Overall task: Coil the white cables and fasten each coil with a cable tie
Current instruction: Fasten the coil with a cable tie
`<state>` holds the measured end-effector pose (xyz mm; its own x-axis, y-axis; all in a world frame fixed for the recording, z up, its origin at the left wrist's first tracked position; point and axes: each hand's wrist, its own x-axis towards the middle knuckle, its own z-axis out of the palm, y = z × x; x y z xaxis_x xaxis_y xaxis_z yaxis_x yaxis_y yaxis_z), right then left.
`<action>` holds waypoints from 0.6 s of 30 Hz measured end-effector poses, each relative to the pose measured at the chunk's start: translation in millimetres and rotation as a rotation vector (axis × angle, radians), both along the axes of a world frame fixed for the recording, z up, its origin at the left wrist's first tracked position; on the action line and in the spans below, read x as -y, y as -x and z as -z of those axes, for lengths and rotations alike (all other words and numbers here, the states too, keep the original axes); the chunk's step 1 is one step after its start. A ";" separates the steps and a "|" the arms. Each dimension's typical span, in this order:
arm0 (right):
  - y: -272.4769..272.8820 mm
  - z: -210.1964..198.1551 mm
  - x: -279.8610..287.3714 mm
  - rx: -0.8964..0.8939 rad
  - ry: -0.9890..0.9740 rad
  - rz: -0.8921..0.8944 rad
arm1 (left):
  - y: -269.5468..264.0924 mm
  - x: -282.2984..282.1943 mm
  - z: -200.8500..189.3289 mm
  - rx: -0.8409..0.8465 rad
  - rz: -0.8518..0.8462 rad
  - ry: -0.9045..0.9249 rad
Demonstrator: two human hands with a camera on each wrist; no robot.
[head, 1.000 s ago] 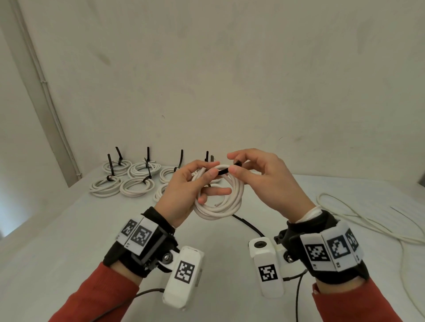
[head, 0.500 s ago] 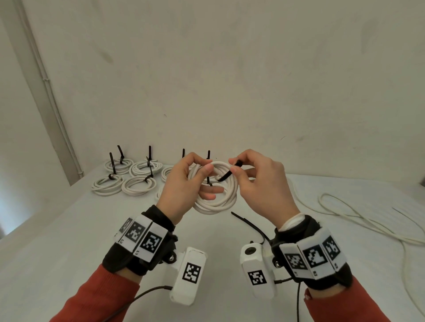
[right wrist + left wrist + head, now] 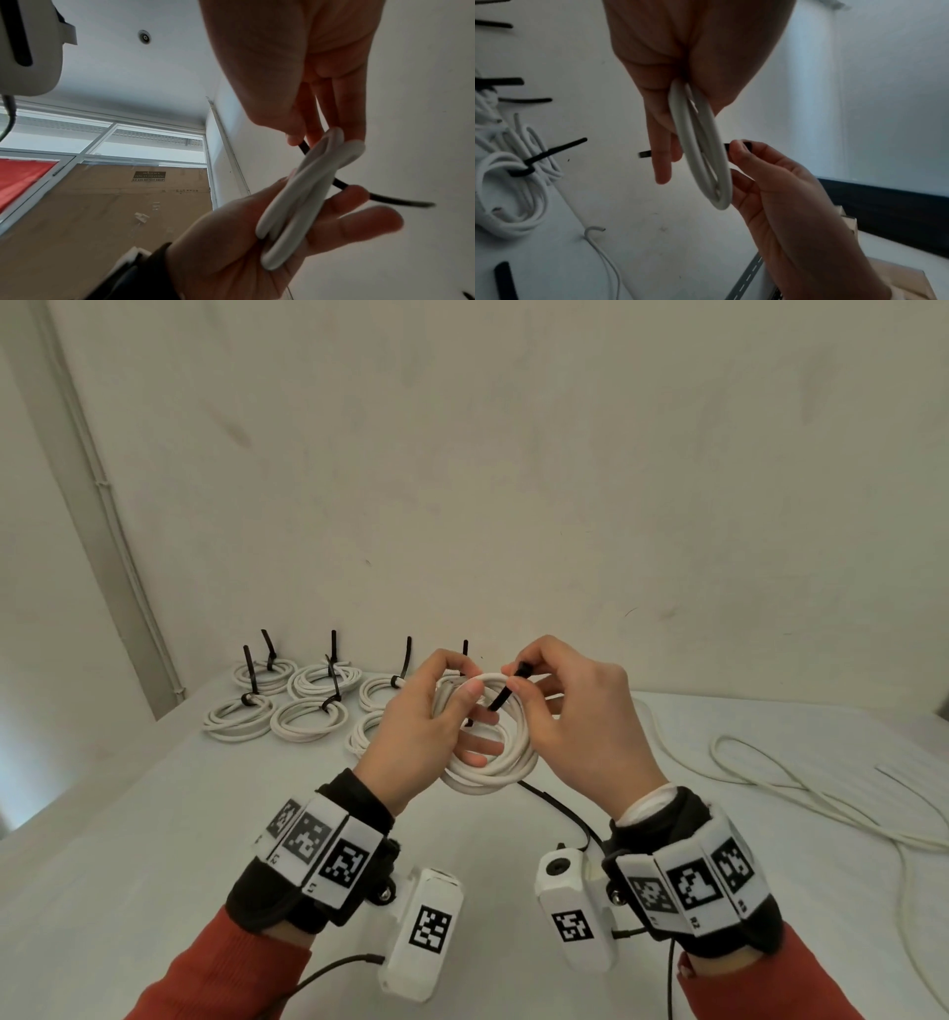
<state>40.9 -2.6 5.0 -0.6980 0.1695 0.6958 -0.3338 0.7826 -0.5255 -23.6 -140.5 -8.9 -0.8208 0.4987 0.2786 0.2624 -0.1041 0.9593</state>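
I hold a white cable coil (image 3: 493,762) upright above the table, in front of my chest. My left hand (image 3: 436,711) grips its left side between thumb and fingers; the same coil (image 3: 700,146) shows edge-on in the left wrist view. My right hand (image 3: 565,716) pinches a black cable tie (image 3: 506,693) at the coil's top. The tie (image 3: 342,185) passes through the coil's (image 3: 300,201) middle and sticks out past my left fingers (image 3: 359,221). Its far tip (image 3: 644,154) shows behind my left fingers.
Several tied white coils (image 3: 303,706) with upright black tie tails lie at the table's back left. A loose white cable (image 3: 801,788) snakes along the right side. A black cord (image 3: 560,809) lies on the table under my hands. The wall stands close behind.
The tie has been pushed further through the coil and now slants down through its middle. Both hands and the coil rose slightly and drew closer together.
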 end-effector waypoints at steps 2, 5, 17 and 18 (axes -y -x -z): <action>-0.7 -0.9 0.1 0.006 0.011 -0.010 | -0.2 0.5 -1.2 0.028 0.014 -0.029; -1.2 -1.5 0.4 0.005 0.019 -0.005 | 0.2 0.8 -0.6 0.000 0.022 -0.061; -5.5 -13.3 -12.1 0.111 0.458 -0.114 | -4.5 1.0 -0.8 -0.141 0.066 -0.120; -5.9 -15.7 -14.0 0.115 0.579 -0.153 | -4.7 1.4 -2.1 -0.116 0.078 -0.142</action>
<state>46.8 11.4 20.7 -0.8092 0.3899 0.4394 -0.3357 0.3070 -0.8905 -18.9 -141.9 -6.8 -0.7393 0.5086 0.4414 0.3562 -0.2609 0.8972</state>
